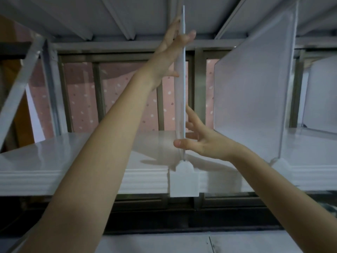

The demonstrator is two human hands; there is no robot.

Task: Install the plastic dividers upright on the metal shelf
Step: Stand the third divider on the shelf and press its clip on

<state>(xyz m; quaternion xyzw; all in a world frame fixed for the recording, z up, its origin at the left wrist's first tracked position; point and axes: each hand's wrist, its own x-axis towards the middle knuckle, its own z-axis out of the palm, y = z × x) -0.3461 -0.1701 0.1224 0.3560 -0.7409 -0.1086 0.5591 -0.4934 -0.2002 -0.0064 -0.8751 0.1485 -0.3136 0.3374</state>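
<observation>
A clear plastic divider [180,99] stands upright and edge-on to me in the middle of the white metal shelf [73,161]. Its white clip [183,179] hangs over the shelf's front lip. My left hand [169,52] grips the divider near its top, thumb on the right face, fingers on the left. My right hand [198,139] pinches its lower part just above the shelf, thumb crossing in front, fingers spread behind. A second divider [253,84] stands upright to the right, its clip [280,166] on the front lip.
The underside of the upper shelf [127,17] is close above the divider's top. A slanted metal brace [21,79] is at the left. A further clear panel [321,99] stands at the far right. Behind the shelf are window bars and pink dotted fabric [82,99].
</observation>
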